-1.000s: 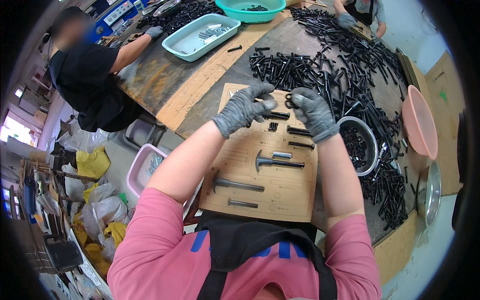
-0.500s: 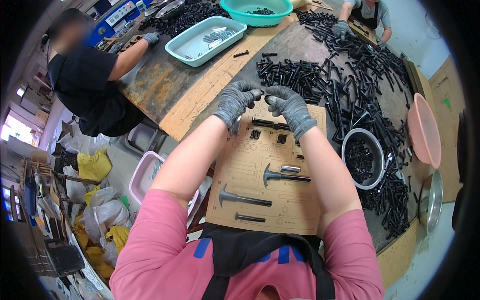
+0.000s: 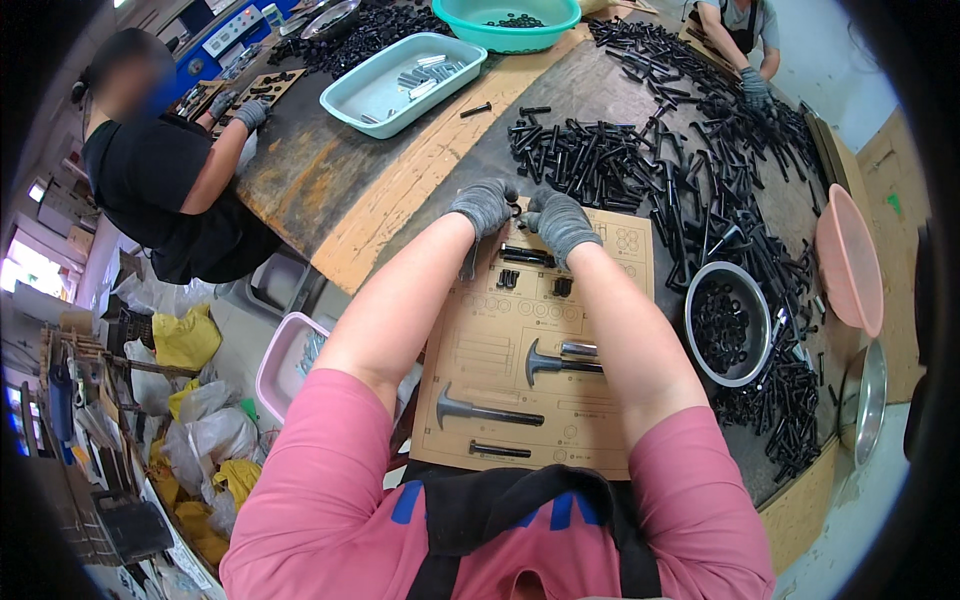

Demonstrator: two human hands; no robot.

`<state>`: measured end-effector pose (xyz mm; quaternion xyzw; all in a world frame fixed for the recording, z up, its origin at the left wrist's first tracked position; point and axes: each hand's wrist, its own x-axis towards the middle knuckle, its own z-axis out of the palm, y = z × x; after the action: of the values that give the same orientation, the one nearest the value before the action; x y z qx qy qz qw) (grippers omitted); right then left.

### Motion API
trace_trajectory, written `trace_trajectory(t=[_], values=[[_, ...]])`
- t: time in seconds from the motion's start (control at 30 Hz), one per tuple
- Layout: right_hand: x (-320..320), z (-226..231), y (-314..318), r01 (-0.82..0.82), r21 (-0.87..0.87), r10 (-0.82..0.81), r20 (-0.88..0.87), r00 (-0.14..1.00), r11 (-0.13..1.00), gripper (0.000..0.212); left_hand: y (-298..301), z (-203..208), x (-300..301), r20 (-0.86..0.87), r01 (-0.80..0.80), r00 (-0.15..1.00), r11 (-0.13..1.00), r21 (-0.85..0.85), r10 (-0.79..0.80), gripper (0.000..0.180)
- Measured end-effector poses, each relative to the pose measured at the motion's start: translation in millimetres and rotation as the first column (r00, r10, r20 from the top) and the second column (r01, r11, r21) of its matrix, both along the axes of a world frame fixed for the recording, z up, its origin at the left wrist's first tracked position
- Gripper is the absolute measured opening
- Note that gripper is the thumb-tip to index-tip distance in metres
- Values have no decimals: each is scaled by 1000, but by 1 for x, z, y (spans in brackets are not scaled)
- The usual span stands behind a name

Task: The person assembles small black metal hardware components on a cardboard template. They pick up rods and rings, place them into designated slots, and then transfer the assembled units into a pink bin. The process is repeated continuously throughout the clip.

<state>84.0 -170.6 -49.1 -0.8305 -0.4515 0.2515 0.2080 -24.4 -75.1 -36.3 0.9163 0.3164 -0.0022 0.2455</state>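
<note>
Both hands wear grey knit gloves over the far end of a tan board [image 3: 480, 345] printed with part outlines. My left hand [image 3: 487, 206] is closed, with a small black ring [image 3: 516, 210] at its fingertips. Close beside it, my right hand [image 3: 562, 222] is bent with fingers together; whatever they hold is hidden. Just below them lie long black bolts [image 3: 527, 256], with short black bolts [image 3: 508, 279] under those. Nearer me are two black hammer-shaped pieces [image 3: 490, 411], a silver tube [image 3: 578, 349] partly behind my right forearm, and a single black bolt [image 3: 500, 450].
Black bolts [image 3: 580, 160] are heaped beyond and right of the board. A metal bowl [image 3: 765, 330] of black rings stands at right, near a pink basin [image 3: 848, 260]. Farther off are a pale blue tray [image 3: 345, 105] and a green basin [image 3: 510, 38]. Two people work at the table.
My hands have come down and slightly toward me, onto the board's far end. My right forearm now covers more of the silver tube. Both co-workers' hands have shifted.
</note>
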Motion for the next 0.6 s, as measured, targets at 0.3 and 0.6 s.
trace_trajectory(t=[0.3, 0.6], values=[[14, 1, -1, -265, 70, 252, 152, 956, 962, 24, -13, 40, -2, -263, 36, 963, 998, -56, -49, 30], [-13, 18, -10, -229, -70, 239, 303, 922, 971, 23, -5, 39, -12, -188, 142, 978, 955, 260, -94, 26]])
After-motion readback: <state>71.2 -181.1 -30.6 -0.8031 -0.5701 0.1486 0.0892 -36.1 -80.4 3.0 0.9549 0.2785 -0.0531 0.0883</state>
